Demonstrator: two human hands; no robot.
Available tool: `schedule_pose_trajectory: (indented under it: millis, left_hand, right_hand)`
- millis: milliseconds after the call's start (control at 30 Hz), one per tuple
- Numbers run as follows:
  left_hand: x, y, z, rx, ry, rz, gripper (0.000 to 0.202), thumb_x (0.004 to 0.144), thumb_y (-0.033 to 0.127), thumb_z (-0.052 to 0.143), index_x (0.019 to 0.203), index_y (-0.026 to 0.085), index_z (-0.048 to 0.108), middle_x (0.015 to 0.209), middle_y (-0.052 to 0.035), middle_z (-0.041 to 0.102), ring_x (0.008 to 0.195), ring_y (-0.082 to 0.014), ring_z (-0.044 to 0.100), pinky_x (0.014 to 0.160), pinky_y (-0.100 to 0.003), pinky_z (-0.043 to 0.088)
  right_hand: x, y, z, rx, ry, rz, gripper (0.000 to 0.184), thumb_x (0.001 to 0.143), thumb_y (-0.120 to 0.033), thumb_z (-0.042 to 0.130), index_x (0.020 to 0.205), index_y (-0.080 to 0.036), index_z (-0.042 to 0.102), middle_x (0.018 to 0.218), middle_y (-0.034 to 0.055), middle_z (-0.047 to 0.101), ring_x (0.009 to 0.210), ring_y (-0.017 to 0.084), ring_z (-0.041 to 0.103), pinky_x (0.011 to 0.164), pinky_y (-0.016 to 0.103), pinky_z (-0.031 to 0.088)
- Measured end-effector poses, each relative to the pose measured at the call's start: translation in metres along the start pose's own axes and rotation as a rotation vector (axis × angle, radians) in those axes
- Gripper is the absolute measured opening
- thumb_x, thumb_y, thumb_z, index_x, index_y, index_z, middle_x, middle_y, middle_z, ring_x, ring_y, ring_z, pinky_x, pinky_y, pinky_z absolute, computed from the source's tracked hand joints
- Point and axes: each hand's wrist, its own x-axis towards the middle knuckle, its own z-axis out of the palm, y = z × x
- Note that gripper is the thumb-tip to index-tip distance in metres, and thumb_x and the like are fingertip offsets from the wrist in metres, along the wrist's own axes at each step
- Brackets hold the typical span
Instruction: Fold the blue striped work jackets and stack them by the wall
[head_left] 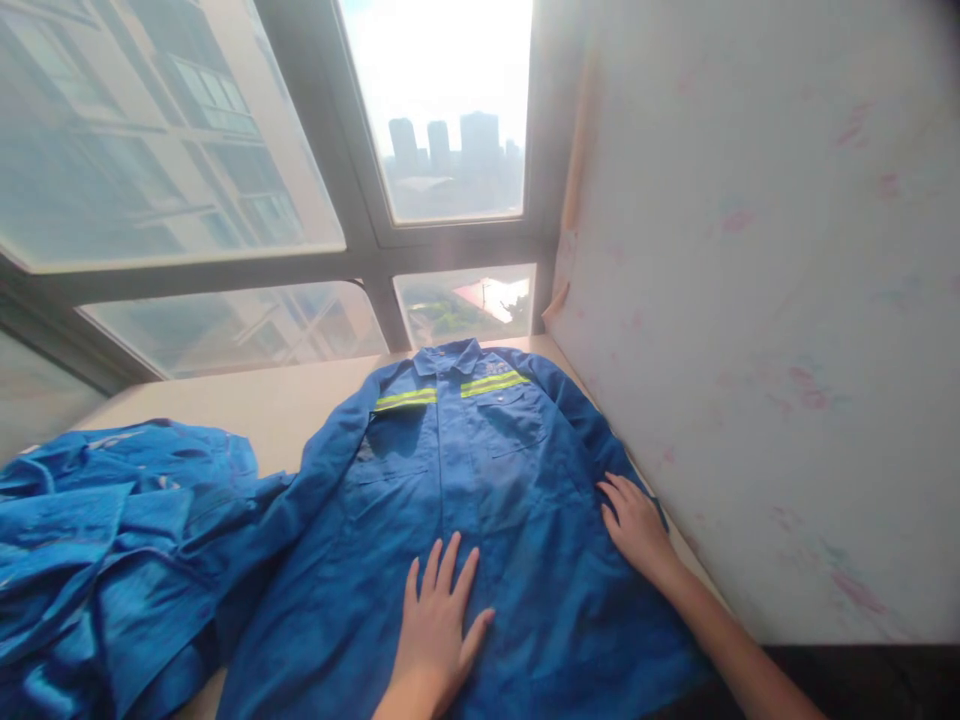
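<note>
A blue work jacket [517,540] lies spread front side up, its collar toward the window. Yellow reflective stripes cross its chest above two pockets. My left hand [439,625] rests flat on the lower middle of the jacket, fingers spread. On the right side of the jacket, by the sleeve, my right hand [634,520] lies with its fingers stretched out and slightly apart. Neither hand grips the cloth. The jacket's left-hand sleeve in view reaches down toward a heap of other blue clothing [112,540].
The jacket lies on a pale ledge [277,400] beneath a grey-framed window [367,230]. A wall with faded pink flower patterns [765,330] rises close along the right side. Tall buildings show through the glass. A dark area [862,680] lies at the lower right.
</note>
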Motion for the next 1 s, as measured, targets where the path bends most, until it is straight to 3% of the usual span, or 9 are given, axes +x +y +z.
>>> schedule_pose_trajectory:
  millis: [133, 333, 433, 500, 633, 767, 867, 933, 1000]
  left_hand:
    - [0.030, -0.016, -0.023, 0.073, 0.118, -0.097, 0.060, 0.091, 0.044, 0.052, 0.148, 0.026, 0.048, 0.157, -0.0111, 0.040, 0.147, -0.0348, 0.032, 0.117, -0.057, 0.029]
    - [0.153, -0.086, -0.075, 0.171, 0.346, -0.300, 0.060, 0.097, 0.042, 0.041, 0.148, 0.011, 0.042, 0.158, -0.0223, 0.034, 0.146, -0.0382, 0.031, 0.113, -0.053, 0.032]
    - [0.197, -0.117, -0.076, 0.217, 0.333, -0.347, 0.059, 0.095, 0.034, 0.040, 0.145, 0.003, 0.042, 0.155, -0.0262, 0.035, 0.143, -0.0392, 0.033, 0.112, -0.051, 0.031]
    - [0.207, -0.128, -0.066, 0.233, 0.285, -0.367, 0.056, 0.095, 0.034, 0.040, 0.141, 0.003, 0.047, 0.149, -0.0279, 0.043, 0.138, -0.0395, 0.040, 0.108, -0.050, 0.034]
    - [0.197, -0.132, -0.046, 0.231, 0.214, -0.369, 0.049, 0.097, 0.037, 0.036, 0.128, 0.008, 0.059, 0.127, -0.0241, 0.060, 0.120, -0.0355, 0.054, 0.099, -0.045, 0.041]
    - [0.191, -0.133, -0.055, 0.229, 0.187, -0.381, 0.044, 0.095, 0.037, 0.037, 0.118, 0.011, 0.064, 0.117, -0.0197, 0.064, 0.109, -0.0325, 0.059, 0.092, -0.042, 0.044]
    - [0.196, -0.134, -0.068, 0.221, 0.291, -0.370, 0.046, 0.096, 0.033, 0.034, 0.127, 0.009, 0.059, 0.128, -0.0219, 0.059, 0.117, -0.0333, 0.056, 0.096, -0.042, 0.044]
    - [0.201, -0.134, -0.069, 0.233, 0.369, -0.303, 0.051, 0.097, 0.035, 0.036, 0.140, 0.011, 0.049, 0.147, -0.0211, 0.046, 0.137, -0.0346, 0.041, 0.106, -0.044, 0.038]
    - [0.204, -0.136, -0.062, 0.231, 0.312, -0.260, 0.057, 0.097, 0.040, 0.038, 0.147, 0.014, 0.042, 0.157, -0.0179, 0.036, 0.145, -0.0349, 0.029, 0.112, -0.047, 0.032]
  right_hand:
    - [0.007, 0.021, -0.004, 0.073, 0.073, 0.011, 0.039, 0.093, -0.030, 0.042, 0.116, -0.015, 0.069, 0.129, 0.0147, 0.064, 0.122, 0.028, 0.058, 0.107, 0.047, 0.046]
    - [-0.016, 0.041, 0.000, 0.116, 0.243, 0.101, 0.045, 0.094, -0.023, 0.030, 0.127, -0.013, 0.059, 0.127, 0.0162, 0.064, 0.118, 0.026, 0.062, 0.106, 0.047, 0.050]
    - [-0.037, 0.046, 0.003, 0.079, 0.219, 0.097, 0.044, 0.093, -0.023, 0.031, 0.125, -0.016, 0.060, 0.127, 0.0152, 0.064, 0.118, 0.026, 0.063, 0.105, 0.047, 0.051]
    - [-0.050, 0.050, 0.003, 0.049, 0.223, 0.125, 0.043, 0.093, -0.028, 0.034, 0.127, -0.017, 0.058, 0.128, 0.0155, 0.063, 0.117, 0.029, 0.063, 0.104, 0.049, 0.051]
    - [-0.066, 0.057, 0.001, 0.013, 0.214, 0.144, 0.047, 0.092, -0.039, 0.039, 0.133, -0.019, 0.052, 0.126, 0.0173, 0.064, 0.114, 0.033, 0.064, 0.099, 0.051, 0.054]
    - [-0.067, 0.053, -0.003, -0.041, 0.179, 0.123, 0.051, 0.090, -0.043, 0.042, 0.134, -0.018, 0.050, 0.127, 0.0194, 0.063, 0.113, 0.034, 0.064, 0.099, 0.052, 0.053]
    - [-0.062, 0.046, -0.005, -0.087, 0.146, 0.140, 0.049, 0.090, -0.040, 0.042, 0.129, -0.014, 0.054, 0.118, 0.0216, 0.066, 0.109, 0.036, 0.065, 0.098, 0.052, 0.052]
    - [-0.057, 0.043, -0.005, -0.089, 0.123, 0.173, 0.047, 0.089, -0.038, 0.041, 0.123, -0.012, 0.058, 0.110, 0.0223, 0.068, 0.103, 0.036, 0.067, 0.095, 0.052, 0.053]
    - [-0.052, 0.041, -0.008, -0.042, 0.093, 0.191, 0.044, 0.088, -0.036, 0.038, 0.117, -0.013, 0.062, 0.106, 0.0215, 0.070, 0.100, 0.035, 0.068, 0.091, 0.050, 0.054]
